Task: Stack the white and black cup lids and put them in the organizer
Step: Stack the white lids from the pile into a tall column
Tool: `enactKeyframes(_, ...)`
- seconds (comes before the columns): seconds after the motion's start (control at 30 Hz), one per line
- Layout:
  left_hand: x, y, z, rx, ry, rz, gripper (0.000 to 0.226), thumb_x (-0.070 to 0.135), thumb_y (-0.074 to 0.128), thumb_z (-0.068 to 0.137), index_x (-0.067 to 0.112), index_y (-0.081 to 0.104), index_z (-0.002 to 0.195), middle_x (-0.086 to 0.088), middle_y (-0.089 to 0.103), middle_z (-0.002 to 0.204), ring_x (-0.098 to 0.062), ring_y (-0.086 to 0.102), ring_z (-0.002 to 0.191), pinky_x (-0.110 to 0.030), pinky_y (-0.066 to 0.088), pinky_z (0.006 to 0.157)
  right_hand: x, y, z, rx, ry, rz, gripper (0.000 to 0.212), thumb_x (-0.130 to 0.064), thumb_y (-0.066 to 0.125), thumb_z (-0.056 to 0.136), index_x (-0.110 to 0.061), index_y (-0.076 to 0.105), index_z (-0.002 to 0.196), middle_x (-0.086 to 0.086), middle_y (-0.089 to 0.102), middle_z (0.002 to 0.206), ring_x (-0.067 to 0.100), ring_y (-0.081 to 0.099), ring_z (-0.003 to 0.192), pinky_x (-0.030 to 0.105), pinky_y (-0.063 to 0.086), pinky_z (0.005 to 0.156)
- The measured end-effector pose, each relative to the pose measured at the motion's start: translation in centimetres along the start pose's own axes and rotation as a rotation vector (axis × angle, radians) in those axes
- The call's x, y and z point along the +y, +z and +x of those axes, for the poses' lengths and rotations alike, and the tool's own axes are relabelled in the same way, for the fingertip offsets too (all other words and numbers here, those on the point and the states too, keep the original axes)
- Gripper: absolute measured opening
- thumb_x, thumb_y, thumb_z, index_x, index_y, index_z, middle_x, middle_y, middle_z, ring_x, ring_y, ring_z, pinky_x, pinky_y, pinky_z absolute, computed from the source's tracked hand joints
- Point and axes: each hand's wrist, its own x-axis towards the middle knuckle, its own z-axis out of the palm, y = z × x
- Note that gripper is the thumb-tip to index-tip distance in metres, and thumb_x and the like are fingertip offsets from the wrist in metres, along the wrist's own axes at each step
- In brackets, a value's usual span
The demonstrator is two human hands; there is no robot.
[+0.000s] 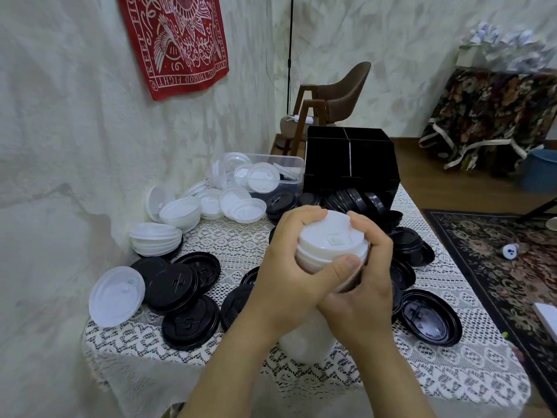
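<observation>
Gripping a stack of white cup lids (328,236) at frame centre, left hand (286,267) and right hand (364,297) curled round it, black organizer (349,158) above

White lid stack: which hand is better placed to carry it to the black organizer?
Probably the right hand: it grips the white lid stack on the side slightly nearer the organizer; the left hand also grips it.

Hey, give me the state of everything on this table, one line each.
white lid stack, held between both hands
left hand, gripping the stack
right hand, gripping the stack
organizer, black lids at its base
clear bin, open, white lids inside
loose black lids, scattered, unstacked
</observation>
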Motion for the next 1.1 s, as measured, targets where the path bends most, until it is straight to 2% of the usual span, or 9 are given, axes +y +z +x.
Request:
enactKeyframes(0.17,-0.7,0.2,-0.3,-0.003,0.005,-0.036,0.056,0.046,0.073,0.066,0.036,0.051,0.116,0.008,0.053,0.126,-0.015,0.055,0.118,-0.036,0.05,0.096,0.3,-0.1,-0.3,-0.003,-0.024,0.001,0.082,-0.041,0.08,0.059,-0.043,0.037,0.128,-0.01,0.047,0.136,0.02,0.053,0.122,0.041,0.051,0.093)
enactKeyframes(0.23,-0.8,0.3,-0.3,-0.009,0.018,-0.04,0.055,0.045,0.073,0.067,0.034,0.051,0.116,0.009,0.051,0.127,-0.015,0.053,0.12,-0.034,0.049,0.097,0.5,0.0,-0.4,0.004,-0.049,0.009,0.082,-0.041,0.08,0.06,-0.04,0.036,0.129,-0.016,0.043,0.137,0.02,0.051,0.125,0.043,0.05,0.096)
enactKeyframes(0.33,-1.0,0.3,-0.2,-0.003,0.031,-0.035,0.054,0.043,0.073,0.067,0.032,0.052,0.116,0.012,0.051,0.125,-0.012,0.052,0.12,-0.029,0.047,0.096,0.9,0.2,-0.6,0.013,-0.074,0.027,0.08,-0.04,0.079,0.063,-0.038,0.034,0.129,-0.023,0.039,0.139,0.018,0.048,0.128,0.039,0.048,0.099)
enactKeyframes(0.47,-1.6,0.0,-0.4,0.01,0.038,-0.054,0.054,0.042,0.073,0.067,0.028,0.053,0.115,0.011,0.053,0.124,-0.014,0.054,0.118,-0.03,0.048,0.096,1.3,0.7,-0.8,-0.005,-0.084,0.046,0.081,-0.037,0.079,0.066,-0.034,0.032,0.132,-0.018,0.037,0.141,0.019,0.045,0.131,0.035,0.046,0.102)
enactKeyframes(0.57,-1.9,-0.2,-0.5,0.005,0.027,-0.069,0.055,0.04,0.074,0.067,0.025,0.053,0.116,0.008,0.053,0.126,-0.016,0.054,0.118,-0.033,0.049,0.096,1.6,1.0,-1.0,-0.003,-0.094,0.037,0.08,-0.037,0.079,0.067,-0.029,0.034,0.132,-0.012,0.037,0.142,0.021,0.044,0.132,0.039,0.045,0.104)
enactKeyframes(0.7,-1.9,-0.4,-0.4,-0.009,0.007,-0.066,0.057,0.042,0.074,0.066,0.026,0.053,0.117,0.01,0.052,0.128,-0.014,0.054,0.119,-0.034,0.049,0.097,1.3,1.0,-1.0,-0.01,-0.061,0.041,0.083,-0.038,0.079,0.066,-0.029,0.032,0.134,-0.018,0.037,0.141,0.018,0.044,0.132,0.041,0.045,0.103)
enactKeyframes(0.83,-1.6,-0.5,-0.3,-0.018,-0.011,-0.076,0.057,0.045,0.074,0.064,0.033,0.053,0.116,0.011,0.053,0.127,-0.012,0.054,0.119,-0.029,0.049,0.096,0.9,0.7,-1.0,-0.047,-0.021,0.055,0.085,-0.037,0.08,0.065,-0.039,0.033,0.135,-0.005,0.038,0.145,0.023,0.043,0.133,0.05,0.045,0.102)
enactKeyframes(1.0,-1.5,-0.7,-0.6,-0.028,-0.016,-0.111,0.056,0.044,0.075,0.064,0.042,0.055,0.117,0.007,0.052,0.132,-0.011,0.054,0.121,-0.022,0.048,0.092,0.6,0.7,-0.9,-0.106,0.009,0.036,0.09,-0.04,0.082,0.062,-0.055,0.028,0.132,-0.008,0.04,0.14,0.019,0.05,0.125,0.044,0.053,0.092)
enactKeyframes(1.1,-1.5,-1.0,-1.0,-0.058,-0.042,-0.141,0.067,0.043,0.074,0.067,0.047,0.047,0.128,0.01,0.051,0.135,-0.007,0.053,0.122,-0.018,0.046,0.092,0.6,1.0,-0.7,-0.099,-0.032,0.009,0.09,-0.039,0.083,0.064,-0.057,0.028,0.133,0.002,0.039,0.143,0.023,0.051,0.126,0.046,0.053,0.091)
